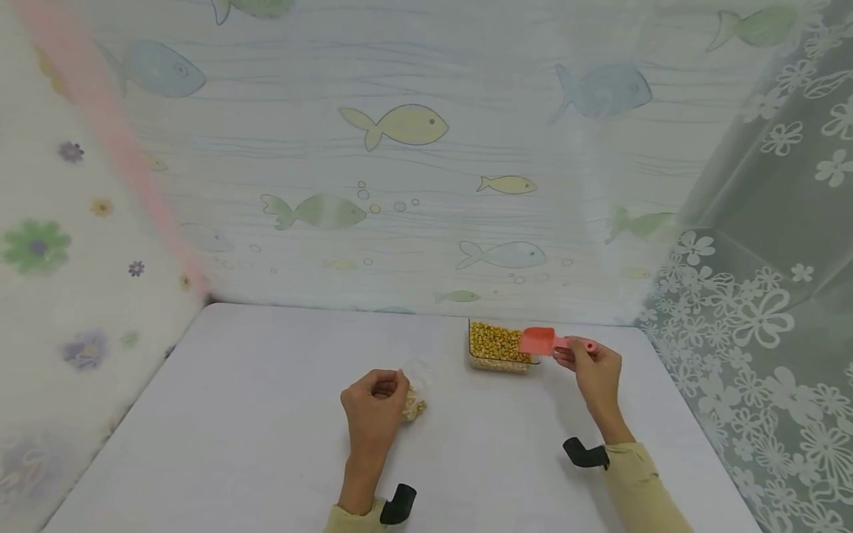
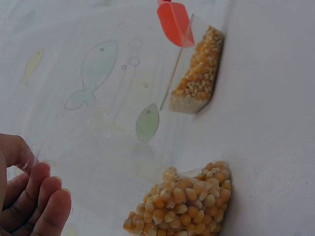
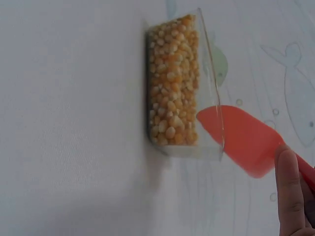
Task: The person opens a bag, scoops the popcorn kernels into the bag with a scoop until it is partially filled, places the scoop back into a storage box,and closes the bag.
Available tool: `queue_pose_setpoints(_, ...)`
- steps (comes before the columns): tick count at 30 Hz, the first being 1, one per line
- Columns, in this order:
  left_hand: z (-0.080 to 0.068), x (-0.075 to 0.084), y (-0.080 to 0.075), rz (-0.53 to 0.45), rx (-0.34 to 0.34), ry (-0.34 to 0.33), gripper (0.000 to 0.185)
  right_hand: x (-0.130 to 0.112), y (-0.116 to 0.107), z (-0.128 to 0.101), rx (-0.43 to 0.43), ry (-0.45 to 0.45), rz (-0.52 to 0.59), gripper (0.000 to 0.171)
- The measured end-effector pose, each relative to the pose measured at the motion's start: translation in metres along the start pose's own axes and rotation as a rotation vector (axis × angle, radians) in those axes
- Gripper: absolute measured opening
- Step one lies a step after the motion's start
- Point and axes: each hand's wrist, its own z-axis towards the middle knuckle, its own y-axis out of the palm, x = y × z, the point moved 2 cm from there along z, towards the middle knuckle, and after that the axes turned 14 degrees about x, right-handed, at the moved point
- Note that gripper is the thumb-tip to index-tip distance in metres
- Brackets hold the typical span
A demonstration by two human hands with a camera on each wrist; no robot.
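Note:
My right hand point(image 1: 597, 374) grips a red scoop point(image 1: 538, 341) by its handle, the blade tilted over the right end of a clear rectangular container point(image 1: 500, 366). Yellow corn kernels point(image 3: 172, 83) fill much of that container. In the right wrist view the scoop's tip reaches just inside the rim, over the kernels. Nearer the middle of the table, my left hand point(image 1: 375, 411) pinches the upper edge of a clear plastic bag point(image 2: 98, 152) between thumb and fingers. Corn kernels point(image 2: 182, 201) lie heaped in the bag's bottom, which rests on the table.
The white table point(image 1: 266, 414) meets a fish-print curtain point(image 1: 400, 244) just behind the container. A flower-print curtain point(image 1: 67, 296) stands at the left and a lacy sheer one point(image 1: 753, 318) at the right. Black wrist mounts point(image 1: 398, 505) project from both sleeves.

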Motion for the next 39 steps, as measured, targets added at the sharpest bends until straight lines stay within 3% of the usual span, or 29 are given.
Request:
queue_pose_setpoints(6, 0.000, 0.000, 0.000, -0.007, -0.002, -0.019, 0.014, -0.001, 0.017, 0.001, -0.062, -0.049, -0.059, 0.028)
queue_pose_setpoints(10, 0.000, -0.001, 0.001, -0.009, -0.003, -0.021, 0.014, 0.002, 0.026, 0.002, -0.114, -0.025, -0.093, 0.028)
queue_pose_setpoints(25, 0.001, 0.002, 0.000, 0.008, 0.006, -0.008, 0.011, 0.020, 0.027, 0.008, -0.200, 0.446, 0.056, 0.044)
queue_pose_setpoints(33, 0.001, 0.000, 0.000, 0.003, 0.006, -0.010, 0.012, 0.020, 0.027, 0.007, -0.228, 0.528, 0.118, 0.044)
queue_pose_setpoints(39, 0.001, 0.000, 0.000, -0.006, 0.002, -0.014, 0.012, 0.018, 0.027, 0.006, -0.245, 0.613, 0.175, 0.032)
